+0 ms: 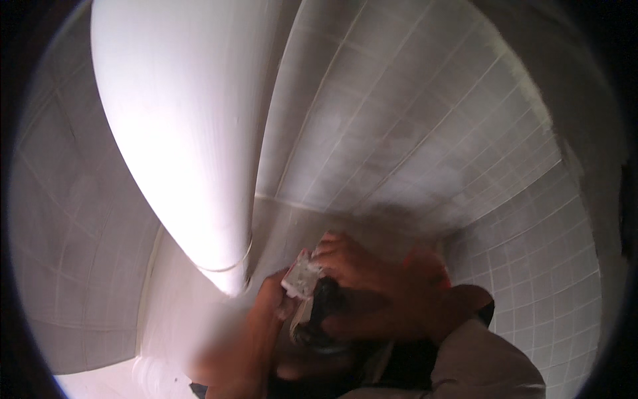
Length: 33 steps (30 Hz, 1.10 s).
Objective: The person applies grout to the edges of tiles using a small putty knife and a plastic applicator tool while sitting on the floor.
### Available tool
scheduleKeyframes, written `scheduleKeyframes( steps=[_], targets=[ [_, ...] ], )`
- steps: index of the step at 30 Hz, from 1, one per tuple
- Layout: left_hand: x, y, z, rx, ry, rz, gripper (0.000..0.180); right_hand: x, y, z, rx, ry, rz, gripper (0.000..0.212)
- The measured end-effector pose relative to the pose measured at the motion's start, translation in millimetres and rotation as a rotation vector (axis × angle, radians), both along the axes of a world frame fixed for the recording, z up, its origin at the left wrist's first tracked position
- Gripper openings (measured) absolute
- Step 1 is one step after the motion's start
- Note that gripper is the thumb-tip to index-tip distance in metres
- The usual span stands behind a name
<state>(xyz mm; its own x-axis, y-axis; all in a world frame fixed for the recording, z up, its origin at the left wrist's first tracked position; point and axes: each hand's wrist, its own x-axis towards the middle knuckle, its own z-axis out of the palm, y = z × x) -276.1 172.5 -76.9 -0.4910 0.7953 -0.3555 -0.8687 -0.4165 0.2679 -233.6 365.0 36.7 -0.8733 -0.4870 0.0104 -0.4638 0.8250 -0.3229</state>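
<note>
A small, whitish block-like piece (pixel 302 278) with an uneven, studded-looking face is held up in front of me, low in the middle of the view. My left hand (pixel 280 299) grips it from its left and lower side. Against its upper right side lie the bent fingers of my right hand (pixel 337 256), closed on the same piece. Just below the right hand is a dark, rounded object (pixel 327 302); its kind is too dim to make out. The exact finger grip is partly lost in shadow and blur.
A thick white pipe (pixel 183 133) rises at the left, its foot close to my left hand. Grey tiled walls (pixel 399 113) surround the narrow space. Behind my right forearm shows a red-orange thing (pixel 426 266), mostly hidden. The pale floor (pixel 176 292) shows beside the pipe.
</note>
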Motion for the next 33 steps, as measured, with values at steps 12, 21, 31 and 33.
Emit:
scheduleKeyframes(
  steps=[12,21,31,33],
  targets=[
    [-10,10,-22,0.014,-0.029,0.122,0.033,-12,60,70,-0.518,-0.008,-0.723,0.027],
    [-28,-2,-21,0.046,0.033,-0.044,0.041,-165,20,234,-0.365,0.912,-0.581,0.015],
    [-41,-5,-31,0.13,0.105,-0.056,0.044,-282,-5,279,-0.244,1.631,-0.269,0.054],
    [-43,-5,-27,0.079,0.162,-0.072,0.044,-291,-8,272,-0.217,1.626,-0.292,0.057]
  ],
)
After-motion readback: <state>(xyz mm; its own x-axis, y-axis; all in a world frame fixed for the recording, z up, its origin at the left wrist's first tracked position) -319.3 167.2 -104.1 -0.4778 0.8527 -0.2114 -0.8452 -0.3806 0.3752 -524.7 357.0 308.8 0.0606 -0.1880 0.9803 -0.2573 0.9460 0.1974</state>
